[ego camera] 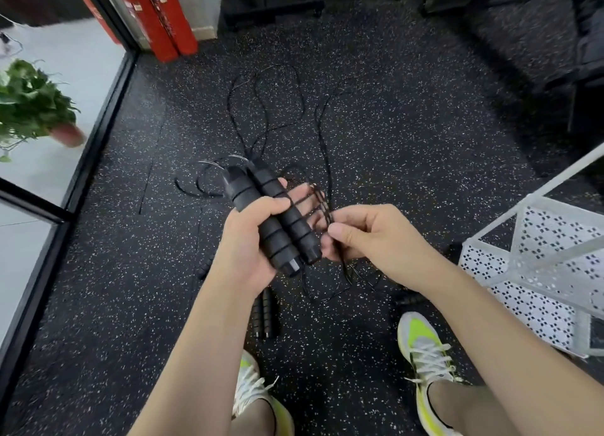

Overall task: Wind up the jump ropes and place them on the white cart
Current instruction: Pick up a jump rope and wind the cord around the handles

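My left hand (248,239) grips two black ribbed jump rope handles (277,219) side by side, thumb across them. Several turns of thin black cord (313,203) cross the handles and my left fingers. My right hand (369,236) pinches the cord just right of the handles. The rest of the cord (261,108) trails in loose loops over the speckled floor ahead. Another pair of black handles (264,311) lies on the floor below my hands. The white perforated cart (536,272) stands at the right.
Red cylinders (163,20) lean at the back left beside a glass partition with a black frame (98,125). A potted plant (29,105) sits beyond it. Dark gym equipment (555,43) fills the back right. My two shoes (425,363) are at the bottom.
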`<action>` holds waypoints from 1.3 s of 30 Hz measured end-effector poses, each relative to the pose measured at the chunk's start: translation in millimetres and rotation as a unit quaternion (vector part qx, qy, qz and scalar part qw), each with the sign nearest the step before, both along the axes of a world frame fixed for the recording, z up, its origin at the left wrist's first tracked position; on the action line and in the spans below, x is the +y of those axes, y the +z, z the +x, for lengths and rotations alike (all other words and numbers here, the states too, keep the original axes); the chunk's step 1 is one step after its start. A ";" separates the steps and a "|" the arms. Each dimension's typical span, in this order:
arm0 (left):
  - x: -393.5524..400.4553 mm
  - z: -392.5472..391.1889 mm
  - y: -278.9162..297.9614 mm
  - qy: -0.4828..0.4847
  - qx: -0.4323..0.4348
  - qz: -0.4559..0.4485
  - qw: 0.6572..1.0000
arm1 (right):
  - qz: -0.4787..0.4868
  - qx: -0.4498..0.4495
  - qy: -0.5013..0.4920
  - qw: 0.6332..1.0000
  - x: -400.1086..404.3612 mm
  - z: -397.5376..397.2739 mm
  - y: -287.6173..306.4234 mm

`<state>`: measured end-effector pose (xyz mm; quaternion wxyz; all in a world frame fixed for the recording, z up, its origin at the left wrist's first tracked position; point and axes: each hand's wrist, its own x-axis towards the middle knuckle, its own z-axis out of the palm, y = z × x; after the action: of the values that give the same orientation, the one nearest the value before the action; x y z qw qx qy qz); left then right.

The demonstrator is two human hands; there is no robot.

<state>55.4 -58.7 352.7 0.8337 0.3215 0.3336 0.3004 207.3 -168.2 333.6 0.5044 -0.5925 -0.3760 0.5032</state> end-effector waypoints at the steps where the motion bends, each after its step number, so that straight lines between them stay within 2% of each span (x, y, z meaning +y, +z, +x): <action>1: 1.0 -0.7 -2.4 -0.006 0.037 0.018 0.999 | 0.005 0.021 -0.032 0.999 0.9 0.4 1.7; 4: -2.9 -1.0 -8.5 -0.054 0.128 0.070 0.988 | 0.039 0.088 -0.105 0.990 4.9 3.1 8.3; 7: -17.0 2.9 -13.2 -0.126 0.154 0.074 0.977 | 0.068 0.169 -0.164 0.970 9.7 3.0 15.0; 10: -28.2 7.9 -18.4 -0.181 0.110 0.060 0.975 | 0.089 0.200 -0.195 0.956 12.1 3.3 17.8; 14: -33.0 12.6 -19.4 -0.185 0.027 0.011 0.982 | 0.091 0.178 -0.217 0.956 10.6 6.5 18.5; 18: -32.8 13.3 -19.1 -0.193 0.018 0.008 0.981 | 0.035 0.164 -0.214 0.962 9.6 8.7 15.7; 21: -32.3 12.5 -21.5 -0.213 0.074 0.031 0.974 | -0.047 0.120 -0.208 0.970 8.1 9.3 7.1; 25: -30.1 12.3 -29.9 -0.211 0.200 0.074 0.954 | -0.195 0.059 -0.229 0.952 8.5 14.4 -9.4; 29: -25.4 9.9 -34.9 -0.188 0.220 0.057 0.956 | -0.325 -0.090 -0.193 0.922 6.6 19.9 -21.3; 32: -22.7 8.7 -35.6 -0.167 0.216 0.041 0.961 | -0.422 -0.229 -0.083 0.874 1.1 18.0 -24.8; 36: -24.3 11.2 -34.2 -0.184 0.215 0.052 0.958 | -0.468 -0.373 0.029 0.801 -5.9 21.5 -35.2; 39: -24.2 10.6 -34.6 -0.216 0.224 0.074 0.947 | -0.449 -0.399 0.035 0.799 -7.1 24.5 -36.0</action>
<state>66.0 -82.8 318.1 0.7564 0.5059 0.4108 0.0571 231.9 -175.2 297.6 -0.0306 -0.8874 -0.2967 0.3515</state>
